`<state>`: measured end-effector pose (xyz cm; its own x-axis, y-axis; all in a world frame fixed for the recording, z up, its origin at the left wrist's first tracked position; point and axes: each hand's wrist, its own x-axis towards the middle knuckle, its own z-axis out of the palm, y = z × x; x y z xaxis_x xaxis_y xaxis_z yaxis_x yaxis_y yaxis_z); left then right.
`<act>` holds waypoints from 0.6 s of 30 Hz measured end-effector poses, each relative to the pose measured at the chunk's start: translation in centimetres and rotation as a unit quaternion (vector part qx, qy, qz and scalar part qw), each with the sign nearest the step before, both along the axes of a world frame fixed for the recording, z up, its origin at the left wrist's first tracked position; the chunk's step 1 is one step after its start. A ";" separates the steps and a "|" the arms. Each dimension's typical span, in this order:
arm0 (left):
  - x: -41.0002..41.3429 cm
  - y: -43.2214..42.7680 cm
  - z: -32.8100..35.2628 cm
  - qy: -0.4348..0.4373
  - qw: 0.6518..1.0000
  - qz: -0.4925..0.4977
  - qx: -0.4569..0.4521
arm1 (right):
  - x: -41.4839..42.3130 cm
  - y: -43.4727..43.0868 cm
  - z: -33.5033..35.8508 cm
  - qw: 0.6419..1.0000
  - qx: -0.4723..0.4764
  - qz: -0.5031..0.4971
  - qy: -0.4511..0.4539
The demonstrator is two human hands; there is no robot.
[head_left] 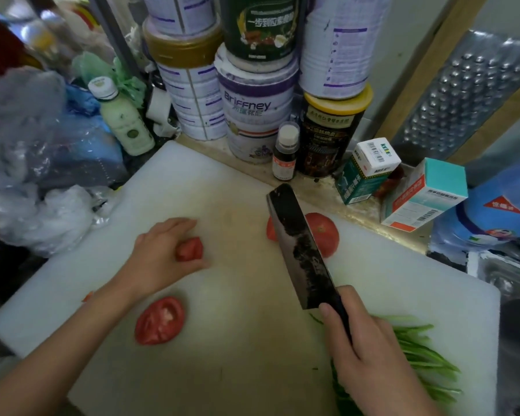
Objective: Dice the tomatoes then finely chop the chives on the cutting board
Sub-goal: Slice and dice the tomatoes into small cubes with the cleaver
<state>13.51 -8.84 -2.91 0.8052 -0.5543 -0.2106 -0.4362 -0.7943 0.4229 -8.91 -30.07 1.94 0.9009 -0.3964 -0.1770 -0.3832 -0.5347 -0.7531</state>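
Note:
On the white cutting board [222,370], my left hand [159,253] curls round a small tomato piece [189,249] at centre left. A tomato half [159,321] lies cut side up just below that hand. My right hand [367,352] grips the handle of a dark cleaver [300,250], whose blade points away over the board. Behind the blade sits a whole-looking tomato [323,234], partly hidden by it. A bunch of green chives [424,358] lies at the board's right, under and beside my right hand.
Stacked tins [252,115] line the back edge, with a small brown bottle [284,154] and a white drink bottle [123,121]. Cartons [424,196] stand at back right. Plastic bags [36,175] crowd the left. A metal sink [517,325] lies right of the board.

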 end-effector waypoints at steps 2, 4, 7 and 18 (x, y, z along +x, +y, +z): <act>0.0 1.5 -0.2 0.031 0.999 0.007 -0.019 | 0.4 0.5 -0.2 1.000 0.001 0.012 0.003; 0.0 2.4 -0.5 0.042 0.998 0.004 -0.037 | 0.9 1.0 -0.4 0.999 0.007 0.032 0.006; 0.2 3.0 -0.9 0.047 0.997 -0.016 -0.058 | 1.6 1.8 -0.8 0.998 0.009 0.067 0.007; 1.7 4.1 -1.6 0.082 0.986 -0.050 -0.136 | 2.7 4.2 -1.3 0.997 0.010 0.057 0.050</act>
